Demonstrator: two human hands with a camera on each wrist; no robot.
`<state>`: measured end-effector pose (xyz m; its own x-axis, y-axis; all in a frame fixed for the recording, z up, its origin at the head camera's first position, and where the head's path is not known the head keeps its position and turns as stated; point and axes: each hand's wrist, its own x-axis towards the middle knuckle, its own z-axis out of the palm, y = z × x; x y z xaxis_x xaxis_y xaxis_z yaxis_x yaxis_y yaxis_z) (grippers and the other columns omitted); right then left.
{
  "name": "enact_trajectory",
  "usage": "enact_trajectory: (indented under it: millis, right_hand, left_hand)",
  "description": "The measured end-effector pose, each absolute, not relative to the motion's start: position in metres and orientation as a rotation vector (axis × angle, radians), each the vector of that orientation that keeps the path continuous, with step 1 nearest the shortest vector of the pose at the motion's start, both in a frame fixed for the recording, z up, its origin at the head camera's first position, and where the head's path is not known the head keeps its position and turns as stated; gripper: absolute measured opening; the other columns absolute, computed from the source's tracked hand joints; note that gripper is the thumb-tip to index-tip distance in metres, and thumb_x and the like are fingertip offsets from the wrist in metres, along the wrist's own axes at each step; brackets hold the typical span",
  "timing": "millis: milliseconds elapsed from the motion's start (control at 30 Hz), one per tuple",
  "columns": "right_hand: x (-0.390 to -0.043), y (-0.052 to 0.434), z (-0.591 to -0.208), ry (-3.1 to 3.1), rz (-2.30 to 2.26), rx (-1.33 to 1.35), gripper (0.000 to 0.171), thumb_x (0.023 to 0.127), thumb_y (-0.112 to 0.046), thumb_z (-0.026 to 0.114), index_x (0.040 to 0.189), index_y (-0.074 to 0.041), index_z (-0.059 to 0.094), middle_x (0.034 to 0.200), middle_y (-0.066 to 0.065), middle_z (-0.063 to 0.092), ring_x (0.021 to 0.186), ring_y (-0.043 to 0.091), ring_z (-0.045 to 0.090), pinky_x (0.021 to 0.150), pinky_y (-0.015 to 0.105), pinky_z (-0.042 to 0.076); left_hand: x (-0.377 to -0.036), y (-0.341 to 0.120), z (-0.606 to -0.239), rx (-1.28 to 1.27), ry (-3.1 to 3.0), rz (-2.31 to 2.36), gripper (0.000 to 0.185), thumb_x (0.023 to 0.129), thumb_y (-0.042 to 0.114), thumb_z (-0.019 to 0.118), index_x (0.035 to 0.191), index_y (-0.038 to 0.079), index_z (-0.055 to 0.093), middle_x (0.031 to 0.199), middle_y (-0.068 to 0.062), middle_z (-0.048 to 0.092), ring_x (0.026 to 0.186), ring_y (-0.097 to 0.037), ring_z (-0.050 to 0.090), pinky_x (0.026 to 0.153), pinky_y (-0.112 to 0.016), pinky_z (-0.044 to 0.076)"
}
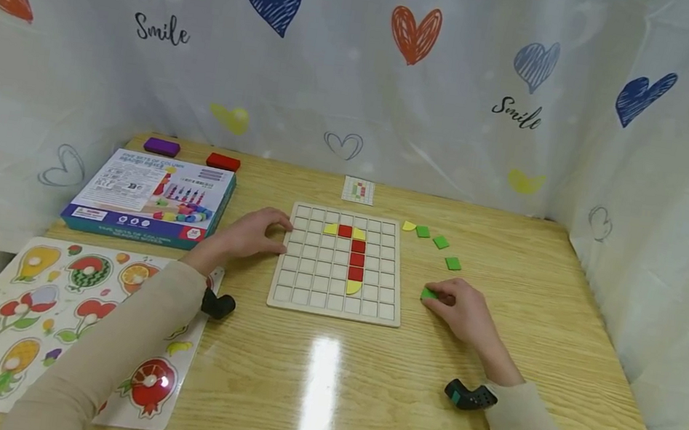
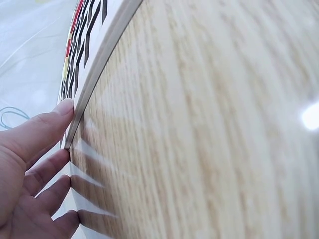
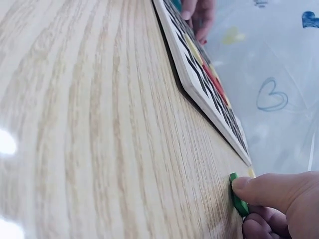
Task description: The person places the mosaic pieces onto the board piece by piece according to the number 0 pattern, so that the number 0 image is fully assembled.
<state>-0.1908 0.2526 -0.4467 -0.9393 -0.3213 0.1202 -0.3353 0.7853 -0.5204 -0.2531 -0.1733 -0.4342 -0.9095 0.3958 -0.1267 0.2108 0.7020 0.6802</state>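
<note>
- While the left hand (image 1: 249, 231) is lying flat-fingered against the grid board's (image 1: 307, 291) left edge, the right hand (image 1: 463, 311) is pinching one green tile (image 3: 238, 199) on the table (image 1: 359, 393), right of the board.
- Three green tiles (image 1: 440, 242) and one yellow piece (image 1: 408, 226) are lying loose nearby.
- Heart-printed curtains (image 1: 366, 64) are enclosing the wooden table.

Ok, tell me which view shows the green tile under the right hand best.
The right wrist view: the green tile shows close up, edge-on, pinched by the right hand. The head view shows only a sliver beside the fingers. The left wrist view misses it.
</note>
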Motion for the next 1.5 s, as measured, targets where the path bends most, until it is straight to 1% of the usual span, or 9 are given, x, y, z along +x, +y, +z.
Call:
enact_trajectory:
  millis: [67, 233, 467, 600, 900, 1133, 1500]
  right_hand:
    - [-0.189, 0.252, -0.446, -2.945, 0.882, 0.549, 0.032, 0.088, -0.015, 0.073, 0.116, 0.0, 0.07, 0.103, 0.013, 0.065, 0.09, 0.026, 0.064, 0.079, 0.044, 0.055]
    - [-0.187, 0.25, -0.445, -2.951, 0.884, 0.564, 0.031, 0.088, -0.009, 0.072, 0.117, 0.002, 0.069, 0.104, 0.014, 0.064, 0.09, 0.026, 0.064, 0.079, 0.045, 0.055]
    - [-0.189, 0.246, -0.446, -2.947, 0.867, 0.564, 0.029, 0.088, -0.008, 0.072, 0.115, 0.001, 0.07, 0.099, 0.011, 0.065, 0.085, 0.021, 0.061, 0.072, 0.037, 0.051]
    - [-0.189, 0.244, -0.446, -2.928, 0.876, 0.542, 0.029, 0.089, -0.008, 0.072, 0.116, 0.001, 0.069, 0.097, 0.011, 0.064, 0.085, 0.022, 0.06, 0.072, 0.037, 0.051]
    - [-0.19, 0.239, -0.447, -2.919, 0.983, 0.499, 0.03, 0.089, -0.009, 0.072, 0.118, 0.0, 0.069, 0.101, 0.012, 0.064, 0.09, 0.026, 0.063, 0.078, 0.041, 0.055]
    - [-0.195, 0.233, -0.444, -2.917, 1.12, 0.393, 0.033, 0.092, -0.014, 0.069, 0.124, -0.005, 0.067, 0.11, 0.012, 0.064, 0.099, 0.026, 0.063, 0.084, 0.042, 0.054]
    - [-0.198, 0.193, -0.435, -2.864, 1.244, 0.48, 0.029, 0.09, -0.013, 0.071, 0.118, -0.007, 0.07, 0.112, 0.011, 0.063, 0.096, 0.02, 0.064, 0.081, 0.034, 0.056]
  left_hand:
    - [-0.253, -0.173, -0.434, 0.479, 2.648, 1.012, 0.042, 0.091, 0.017, 0.071, 0.128, 0.004, 0.058, 0.145, -0.017, 0.044, 0.14, -0.034, 0.032, 0.116, -0.051, 0.022]
    - [-0.253, -0.173, -0.432, 0.465, 2.645, 1.017, 0.041, 0.091, 0.017, 0.071, 0.127, 0.004, 0.058, 0.144, -0.016, 0.044, 0.14, -0.034, 0.032, 0.117, -0.05, 0.022]
    - [-0.252, -0.173, -0.433, 0.478, 2.648, 1.011, 0.041, 0.091, 0.017, 0.07, 0.128, 0.004, 0.058, 0.145, -0.017, 0.044, 0.14, -0.035, 0.032, 0.116, -0.051, 0.022]
    - [-0.252, -0.173, -0.433, 0.479, 2.644, 1.021, 0.041, 0.091, 0.017, 0.07, 0.128, 0.004, 0.058, 0.145, -0.016, 0.044, 0.14, -0.035, 0.032, 0.116, -0.051, 0.022]
    - [-0.251, -0.173, -0.435, 0.462, 2.643, 1.019, 0.04, 0.091, 0.018, 0.071, 0.127, 0.006, 0.059, 0.146, -0.016, 0.044, 0.141, -0.034, 0.031, 0.117, -0.051, 0.021]
    - [-0.25, -0.173, -0.432, 0.464, 2.643, 1.024, 0.041, 0.09, 0.018, 0.071, 0.127, 0.005, 0.059, 0.145, -0.016, 0.044, 0.14, -0.034, 0.032, 0.117, -0.05, 0.022]
    - [-0.252, -0.173, -0.433, 0.478, 2.654, 1.009, 0.041, 0.091, 0.018, 0.071, 0.128, 0.005, 0.059, 0.146, -0.016, 0.044, 0.14, -0.034, 0.032, 0.117, -0.051, 0.022]
